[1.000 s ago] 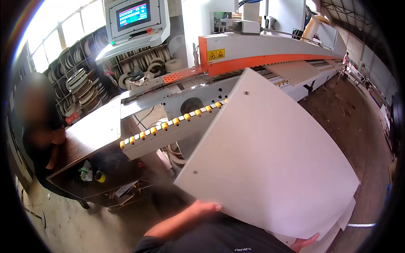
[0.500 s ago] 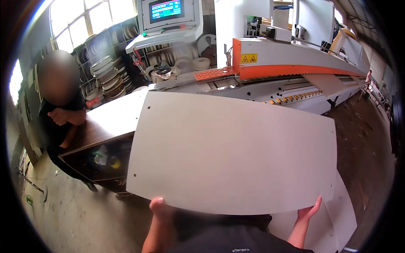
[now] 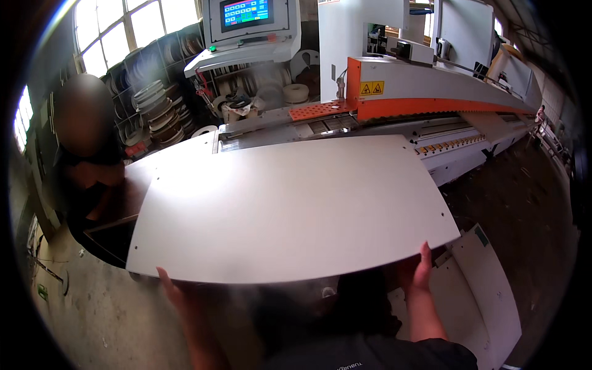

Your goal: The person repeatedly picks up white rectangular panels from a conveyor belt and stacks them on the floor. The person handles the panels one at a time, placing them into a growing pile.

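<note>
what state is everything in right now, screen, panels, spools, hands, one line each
White panel: held along its near edge; bench contact unclear
Left grip: closed on panel, thumb on top
Right grip: closed on panel, thumb on top
Screen: lit
Spools: stacked
Panels at lower right: unheld
Board on machine: lying flat

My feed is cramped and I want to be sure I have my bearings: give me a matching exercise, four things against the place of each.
1. Broad pale panel
2. Left hand
3. Right hand
4. Lit screen

A. At the panel's near edge, toward its right corner
B. On the grey console, at the top of the picture
C. Across the middle of the picture, between both hands
D. At the panel's near edge, toward its left corner

Pairs: 1-C, 2-D, 3-A, 4-B
</note>
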A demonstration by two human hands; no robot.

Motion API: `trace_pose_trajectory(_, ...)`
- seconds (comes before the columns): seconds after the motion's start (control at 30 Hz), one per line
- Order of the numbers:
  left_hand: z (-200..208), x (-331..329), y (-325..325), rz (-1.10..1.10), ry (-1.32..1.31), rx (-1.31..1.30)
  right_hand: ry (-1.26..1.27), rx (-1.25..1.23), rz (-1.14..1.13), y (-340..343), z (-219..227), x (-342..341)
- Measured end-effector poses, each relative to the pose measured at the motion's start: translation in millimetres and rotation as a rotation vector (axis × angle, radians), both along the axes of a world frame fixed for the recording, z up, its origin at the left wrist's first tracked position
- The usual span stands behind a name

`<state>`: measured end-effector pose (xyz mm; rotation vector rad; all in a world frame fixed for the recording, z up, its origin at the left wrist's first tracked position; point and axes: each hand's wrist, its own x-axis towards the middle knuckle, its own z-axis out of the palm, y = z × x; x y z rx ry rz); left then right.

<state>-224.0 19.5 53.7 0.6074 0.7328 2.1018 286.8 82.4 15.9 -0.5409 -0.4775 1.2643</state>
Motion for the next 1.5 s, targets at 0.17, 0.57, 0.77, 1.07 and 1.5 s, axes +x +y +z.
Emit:
trace_pose_trajectory(0.17, -21.3, -11.3, 4.8, 0.078, 0.218, -0.163, -0.313, 0.076, 0.243, 34.2, 9.0, -23.0)
trace_pose_trajectory(0.57, -24.0, -18.4, 48.9, 0.153, 0.307, -0.262, -0.629, -0.053, 0.21, 108.4, 35.8, -70.1)
trace_pose_trajectory(0.77, -29.4, -23.7, 66.2, 0.148, 0.349, -0.265, -0.677, -0.08, 0.142, 137.4, 33.5, -73.1)
trace_pose_trajectory(1.07, -26.7, -13.1, 89.4, 0.227, 0.298, -0.311, -0.669, -0.066, 0.095, 161.2, 19.4, -70.7)
trace_pose_trajectory(1.5, -45.1, 48.8, 114.9, -0.005, 0.274, -0.245, -0.574, -0.113, -0.249, 183.5, 8.9, -15.1)
